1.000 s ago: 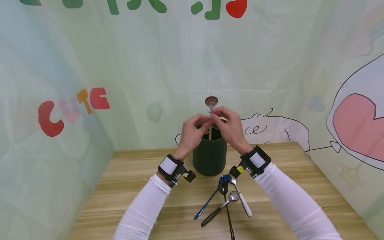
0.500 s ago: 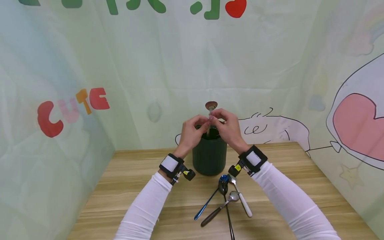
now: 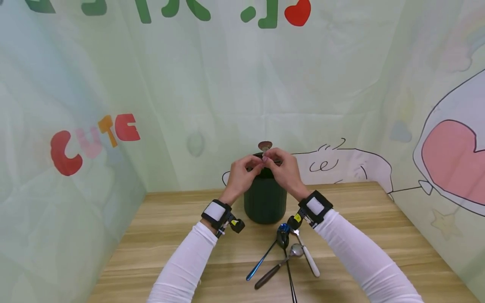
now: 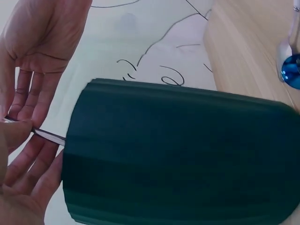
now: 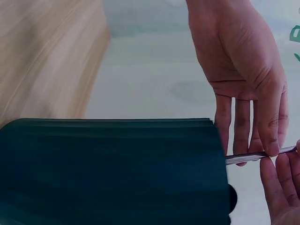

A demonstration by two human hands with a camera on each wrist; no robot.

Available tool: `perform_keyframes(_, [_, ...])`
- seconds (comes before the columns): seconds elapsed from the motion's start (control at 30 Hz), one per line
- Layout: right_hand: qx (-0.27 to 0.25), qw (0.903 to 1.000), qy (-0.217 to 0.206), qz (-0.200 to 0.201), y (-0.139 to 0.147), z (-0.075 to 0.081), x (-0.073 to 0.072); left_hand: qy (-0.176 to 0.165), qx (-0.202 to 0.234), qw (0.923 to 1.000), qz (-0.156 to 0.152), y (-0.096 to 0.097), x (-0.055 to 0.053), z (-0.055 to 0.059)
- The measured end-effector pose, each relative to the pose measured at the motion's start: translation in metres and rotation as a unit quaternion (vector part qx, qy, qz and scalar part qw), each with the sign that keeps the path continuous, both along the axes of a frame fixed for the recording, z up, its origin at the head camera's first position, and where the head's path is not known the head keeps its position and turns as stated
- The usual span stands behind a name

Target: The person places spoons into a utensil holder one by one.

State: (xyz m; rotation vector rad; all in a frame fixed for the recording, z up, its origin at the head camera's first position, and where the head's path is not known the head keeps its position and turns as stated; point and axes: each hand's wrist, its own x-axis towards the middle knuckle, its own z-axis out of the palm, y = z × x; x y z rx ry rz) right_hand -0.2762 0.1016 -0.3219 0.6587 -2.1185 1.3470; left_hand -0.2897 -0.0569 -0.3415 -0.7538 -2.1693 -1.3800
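A spoon with a coppery-looking bowl point(image 3: 265, 145) stands bowl-up over a dark green cylindrical container point(image 3: 265, 204). Its handle point(image 4: 50, 137) runs down past the container's rim. My left hand point(image 3: 242, 174) pinches the handle between thumb and fingers. Just above, the right hand point(image 3: 285, 171) also pinches it, close below the bowl. Both hands are at the container's mouth, fingertips touching or nearly so. In the right wrist view the thin metal handle point(image 5: 246, 158) passes between the fingers of both hands. The handle's lower end is hidden inside the container.
On the wooden table point(image 3: 166, 244), in front of the container, lie a blue spoon point(image 3: 261, 265), a black spoon point(image 3: 289, 273), a brown-handled spoon point(image 3: 270, 275) and white-handled cutlery point(image 3: 310, 261), overlapping near their heads. A printed cloth backdrop point(image 3: 212, 84) hangs behind and at the sides.
The spoon has gone lower into the container, and its bowl now sits closer to the rim. Both hands have sunk slightly with it, still pinching. The things on the table lie as before.
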Motion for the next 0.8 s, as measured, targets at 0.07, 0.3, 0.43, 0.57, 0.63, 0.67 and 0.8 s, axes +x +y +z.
perform_keyframes(0.07, [0.004,1.0000,0.000,-0.004,0.000,-0.003,-0.001,0.001,-0.010,0.9999,0.007,-0.001,-0.001,-0.002])
perform_keyframes(0.3, [0.023,0.9997,-0.005,-0.011,-0.002,-0.010,-0.002,0.006,-0.019,0.9998,0.009,-0.002,-0.002,-0.004])
perform_keyframes(0.43, [0.033,0.9993,-0.007,-0.018,-0.003,-0.014,-0.002,0.010,-0.015,0.9998,-0.002,-0.002,-0.002,-0.004])
perform_keyframes(0.57, [0.039,0.9990,-0.009,-0.021,-0.003,-0.018,-0.003,0.010,-0.009,0.9998,-0.012,-0.003,-0.001,-0.004])
perform_keyframes(0.63, [0.039,0.9989,-0.015,-0.020,-0.003,-0.021,-0.003,0.008,-0.009,0.9999,-0.011,-0.004,-0.001,-0.005])
perform_keyframes(0.67, [0.040,0.9989,-0.017,-0.020,-0.003,-0.022,-0.003,0.007,-0.008,0.9999,-0.010,-0.004,0.000,-0.005])
perform_keyframes(0.8, [0.040,0.9986,-0.027,-0.021,-0.002,-0.025,-0.004,0.003,-0.007,1.0000,-0.006,-0.005,0.000,-0.005])
